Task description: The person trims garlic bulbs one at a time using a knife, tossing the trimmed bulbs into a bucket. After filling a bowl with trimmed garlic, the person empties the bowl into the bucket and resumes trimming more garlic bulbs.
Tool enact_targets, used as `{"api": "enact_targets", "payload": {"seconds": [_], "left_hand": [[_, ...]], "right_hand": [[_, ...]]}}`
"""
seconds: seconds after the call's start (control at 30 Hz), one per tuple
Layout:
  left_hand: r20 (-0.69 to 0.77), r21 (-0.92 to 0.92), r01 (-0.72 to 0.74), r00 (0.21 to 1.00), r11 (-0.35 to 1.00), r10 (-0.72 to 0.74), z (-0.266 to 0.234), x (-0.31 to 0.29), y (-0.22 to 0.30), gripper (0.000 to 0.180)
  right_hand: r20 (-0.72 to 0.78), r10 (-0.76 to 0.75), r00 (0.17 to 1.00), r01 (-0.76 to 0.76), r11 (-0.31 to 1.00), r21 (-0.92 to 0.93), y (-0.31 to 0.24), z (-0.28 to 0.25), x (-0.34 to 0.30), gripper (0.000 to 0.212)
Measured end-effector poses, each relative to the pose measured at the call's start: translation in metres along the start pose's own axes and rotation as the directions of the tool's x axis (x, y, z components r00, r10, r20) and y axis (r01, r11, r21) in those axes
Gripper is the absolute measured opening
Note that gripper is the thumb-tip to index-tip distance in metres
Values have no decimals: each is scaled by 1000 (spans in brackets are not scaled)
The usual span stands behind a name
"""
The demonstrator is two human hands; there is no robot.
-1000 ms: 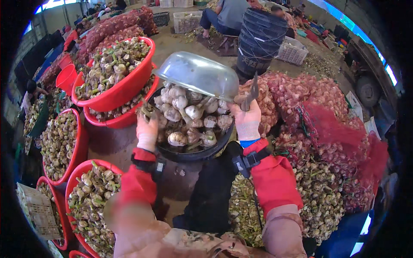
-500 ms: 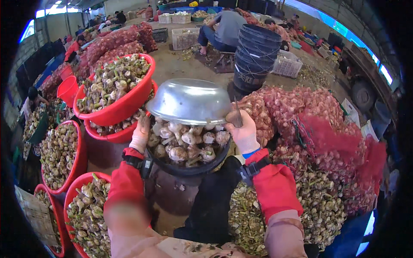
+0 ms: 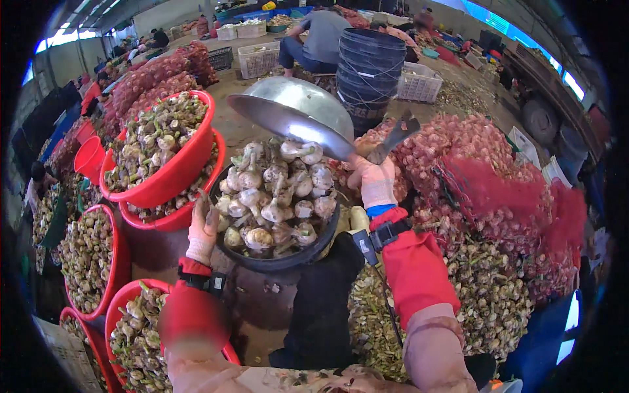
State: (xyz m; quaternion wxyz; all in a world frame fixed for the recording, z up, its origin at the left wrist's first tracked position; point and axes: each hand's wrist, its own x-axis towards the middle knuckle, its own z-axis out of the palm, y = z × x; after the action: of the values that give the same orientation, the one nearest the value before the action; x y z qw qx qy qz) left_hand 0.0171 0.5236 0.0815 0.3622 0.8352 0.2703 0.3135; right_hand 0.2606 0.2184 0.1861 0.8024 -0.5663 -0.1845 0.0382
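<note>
My right hand (image 3: pixel 375 182) grips the rim of a shiny metal basin (image 3: pixel 298 108), tilted with its hollow side down above the garlic. The same hand also holds a dark metal tool with flat, pointed blades (image 3: pixel 394 136), which looks like shears. Below the basin stands a round black tub (image 3: pixel 278 263) heaped with garlic bulbs (image 3: pixel 275 190) with short stems. My left hand (image 3: pixel 202 229) is off the basin, at the left side of the tub, with fingers stretched upward and holding nothing; whether it touches the rim, I cannot tell.
Red tubs (image 3: pixel 206 154) full of garlic stand stacked and lined along the left. Red mesh sacks of garlic (image 3: pixel 485 177) lie at the right, above a pile of loose bulbs and trimmings (image 3: pixel 485 295). Tall black buckets (image 3: pixel 370 75) and a seated person (image 3: pixel 321 39) are ahead.
The basin has tipped up off the garlic, and its hollow side now shows. My left hand has let go of it and moved down to the left. The garlic heap is uncovered.
</note>
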Motion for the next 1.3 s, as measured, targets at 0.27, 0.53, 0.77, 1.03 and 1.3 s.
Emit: {"api": "enact_targets", "payload": {"seconds": [0.27, 0.53, 0.77, 1.03, 1.3], "left_hand": [[475, 236, -515, 801, 824, 365, -12, 75, 167, 67], [763, 432, -706, 618, 562, 191, 127, 148, 241, 67], [912, 155, -668, 379, 728, 153, 172, 176, 203, 72], [880, 322, -631, 474, 706, 23, 122, 107, 208, 79], [807, 323, -614, 576, 720, 129, 127, 140, 140, 79]], "right_hand": [[45, -64, 997, 68, 995, -74, 8, -10, 10, 20], [-67, -21, 998, 30, 990, 141, 22, -28, -5, 25], [-165, -90, 982, 117, 979, 165, 46, -50, 2, 20], [-219, 16, 976, 40, 968, 248, 43, -84, 2, 12], [-291, 11, 957, 87, 943, 320, 33, -75, -37, 20]]}}
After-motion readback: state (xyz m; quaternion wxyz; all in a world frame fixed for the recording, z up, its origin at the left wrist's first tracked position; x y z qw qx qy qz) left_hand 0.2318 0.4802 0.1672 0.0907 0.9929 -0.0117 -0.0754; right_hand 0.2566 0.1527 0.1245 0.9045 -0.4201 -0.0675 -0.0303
